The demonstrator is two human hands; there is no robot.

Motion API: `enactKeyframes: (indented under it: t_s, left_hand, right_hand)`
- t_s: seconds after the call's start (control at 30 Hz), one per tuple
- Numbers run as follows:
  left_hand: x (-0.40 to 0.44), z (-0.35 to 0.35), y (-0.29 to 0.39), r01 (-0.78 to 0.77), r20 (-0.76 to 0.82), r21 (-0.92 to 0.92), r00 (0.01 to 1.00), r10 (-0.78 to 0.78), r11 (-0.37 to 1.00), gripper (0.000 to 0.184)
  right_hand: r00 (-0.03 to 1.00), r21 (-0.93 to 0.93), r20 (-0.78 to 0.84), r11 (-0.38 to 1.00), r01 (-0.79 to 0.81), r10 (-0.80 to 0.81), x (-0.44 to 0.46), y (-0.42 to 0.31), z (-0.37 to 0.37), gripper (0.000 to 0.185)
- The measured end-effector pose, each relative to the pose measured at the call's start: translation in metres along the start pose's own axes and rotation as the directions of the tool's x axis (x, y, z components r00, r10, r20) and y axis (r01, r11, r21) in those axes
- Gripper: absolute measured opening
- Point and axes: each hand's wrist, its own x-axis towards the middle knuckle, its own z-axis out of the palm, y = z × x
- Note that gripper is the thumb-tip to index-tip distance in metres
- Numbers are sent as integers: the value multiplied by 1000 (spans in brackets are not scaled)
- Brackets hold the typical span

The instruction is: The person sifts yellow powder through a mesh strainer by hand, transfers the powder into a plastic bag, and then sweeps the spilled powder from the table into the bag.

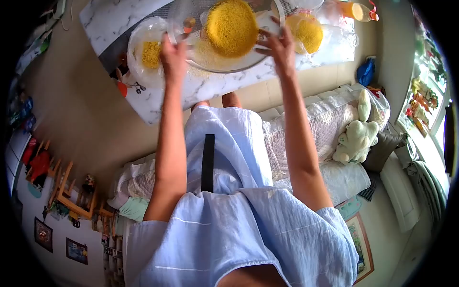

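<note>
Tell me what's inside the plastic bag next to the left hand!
Inside the plastic bag, beside the left hand, sits a yellow, crumbly-looking clump. Whatever lies under the clump is covered, so I can't see it.

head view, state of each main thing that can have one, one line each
Sieve: loaded, yellow crumbs heaped in it
Left hand: at sieve's left side, blurred, grip unclear
Right hand: at sieve's right side, fingers spread, grip unclear
Left plastic bag: spread out, yellow contents showing
Right yellow heap: mounded
Orange container: open or shut unclear
Sofa: covered
Plush toy: resting on sofa
</note>
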Motion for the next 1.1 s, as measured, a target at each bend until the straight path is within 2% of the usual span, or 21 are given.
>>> enactKeyframes:
  t_s: [0.03, 0.07, 0.1, 0.2, 0.23, 0.3, 0.37, 0.43, 0.47, 0.5, 0.57, 0.63, 0.7, 0.77, 0.8, 0.83, 0.9, 0.93, 1.03, 1.07, 1.1]
  left_hand:
    - [13, -12, -22, 177, 11, -228, 984, -179, 958, 38]
    - [22, -20, -45, 192, -16, -180, 980, -198, 965, 41]
    - [17, -16, -39, 187, -15, -179, 981, -193, 966, 41]
    - [-27, 24, -1, -181, -13, 147, 983, 185, 972, 44]
    - [-34, 24, 14, -20, 17, 364, 1000, 15, 931, 31]
    - [-13, 8, -16, 150, -29, -233, 986, -161, 961, 25]
    - [8, -13, -60, 192, -85, -115, 976, -202, 975, 23]
    - [-6, 0, -50, 37, -96, -85, 994, -45, 996, 23]
    - [-19, 9, -29, 22, -37, 186, 999, -15, 982, 26]
    - [-33, 28, -9, -246, -67, 201, 962, 264, 948, 28]
    - [-29, 20, -19, -64, -57, 128, 996, 72, 990, 27]
    - [-4, -6, -44, 187, -83, -145, 976, -201, 972, 25]
    - [-8, -7, -43, 142, -157, -129, 974, -162, 981, 26]
    - [-30, 9, -13, -42, -57, 170, 997, 52, 985, 28]
    - [-37, 17, 3, -133, -35, 170, 989, 140, 977, 30]
    - [-33, 13, -4, 0, -10, 304, 1000, 3, 953, 27]
    - [-9, 0, -44, 122, -93, -151, 986, -137, 981, 23]
    - [0, -10, -60, 214, -113, -143, 966, -231, 966, 19]
    - [-23, 1, -38, 47, -150, 72, 988, -36, 996, 23]
    - [-39, 15, -21, -188, -109, 140, 973, 204, 972, 26]
    - [-50, 20, -2, -158, -43, 268, 984, 176, 950, 27]
  right_hand:
    - [999, -30, 21, 999, 35, -35, -8, 7, 18, 59]
    - [978, -156, 133, 971, 182, -162, -16, -3, 35, 57]
    - [997, 0, 62, 999, 49, -49, -10, 5, 33, 62]
    - [988, 28, -30, 988, -152, 152, 10, 5, -15, 50]
    - [986, 20, -86, 990, -141, 142, 6, 6, -13, 50]
    - [999, 25, 23, 999, -25, 24, -4, 15, 4, 48]
    - [988, -253, 136, 962, 106, -74, -23, 3, 37, 52]
    - [997, 72, 38, 995, -73, 70, -5, 26, 13, 54]
    - [988, 72, 30, 985, -155, 153, 3, 23, -7, 54]
    - [967, -3, -70, 970, -245, 244, 6, 19, -13, 53]
    - [994, 60, -10, 993, -105, 105, -3, 25, -12, 52]
    - [997, -181, 64, 983, 42, -31, -18, 32, 20, 51]
    - [989, -292, 115, 948, 124, -94, -22, 16, 25, 52]
    - [985, 105, 4, 980, -170, 171, -7, 21, -4, 54]
    - [977, 81, -52, 976, -202, 206, -6, 17, -6, 55]
    - [981, 39, -69, 983, -180, 182, -9, 16, -7, 55]
    - [997, 87, 18, 993, -74, 73, -22, 27, 16, 56]
    - [996, -185, 70, 981, 59, -46, -37, 18, 35, 53]
    - [992, 129, 35, 984, -123, 119, -29, 15, 11, 53]
    - [983, 103, -16, 978, -182, 184, -22, 23, -8, 52]
    - [971, 62, -89, 974, -217, 222, -21, 18, -9, 53]
